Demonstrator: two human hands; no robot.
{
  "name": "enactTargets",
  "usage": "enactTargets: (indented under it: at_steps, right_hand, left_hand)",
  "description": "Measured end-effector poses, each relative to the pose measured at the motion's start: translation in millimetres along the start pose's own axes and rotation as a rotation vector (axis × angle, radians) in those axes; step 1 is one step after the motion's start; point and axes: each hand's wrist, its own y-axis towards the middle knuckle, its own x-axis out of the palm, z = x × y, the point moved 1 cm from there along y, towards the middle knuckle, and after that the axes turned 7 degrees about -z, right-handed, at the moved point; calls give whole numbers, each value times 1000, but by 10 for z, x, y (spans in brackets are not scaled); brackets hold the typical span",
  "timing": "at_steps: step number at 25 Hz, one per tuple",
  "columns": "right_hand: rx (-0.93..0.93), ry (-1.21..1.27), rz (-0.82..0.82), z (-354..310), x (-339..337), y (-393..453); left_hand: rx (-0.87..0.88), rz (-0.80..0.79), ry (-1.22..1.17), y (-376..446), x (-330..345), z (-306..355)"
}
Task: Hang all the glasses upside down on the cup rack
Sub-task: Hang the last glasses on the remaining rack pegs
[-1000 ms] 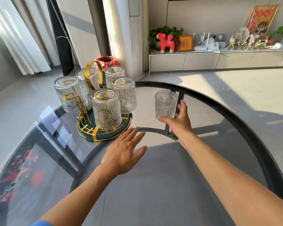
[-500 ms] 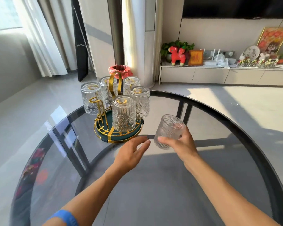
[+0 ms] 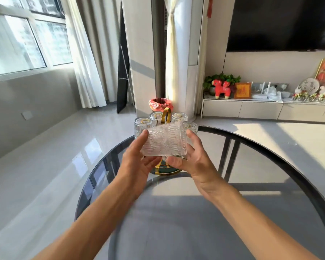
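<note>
Four ribbed glasses (image 3: 156,117) already hung upside down on the gold cup rack (image 3: 166,114), though one more may have been hidden. The last embossed glass (image 3: 164,142) lay tilted on its side, empty, above the glass table (image 3: 270,166), clamped between the left hand (image 3: 137,158) and right hand (image 3: 192,156). It seemed only this one remained.

So I count five embossed glasses: one in my hands (image 3: 164,142), four upside down on the rack (image 3: 142,123) (image 3: 156,117) (image 3: 179,116) (image 3: 191,127). One gold cup rack (image 3: 166,115), one round glass table (image 3: 251,184), one red toy horse (image 3: 221,88), one bin with a red bag (image 3: 160,103).
</note>
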Motion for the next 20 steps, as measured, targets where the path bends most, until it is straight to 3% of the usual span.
enactTargets:
  at_steps: [2,3,5,6,9,12,15,20]
  right_hand:
    - [17,-40,61,-56,10,75]
    - [-7,-106,168,-77,-47,91]
    - [-57,-357,377,-133,-105,203]
    - [-76,-531,404,-161,-77,326]
    - [-108,-1060,194,-256,-26,809]
    - [77,-1410,-58,-339,16,1258]
    - [214,-1528,-141,-279,-38,1485]
    - [151,-1545,-76,-162,-98,1495]
  left_hand:
    - [173,131,208,84,-150,347]
    - [237,166,334,144,-153,469]
    - [356,185,602,299,-155,649]
    - [407,187,735,387,-186,712]
    - [482,153,1091,686,-237,750]
    - [529,80,1348,847,-290,676]
    - [518,15,1437,912,-381,555]
    - [511,-31,1547,910,-456,314]
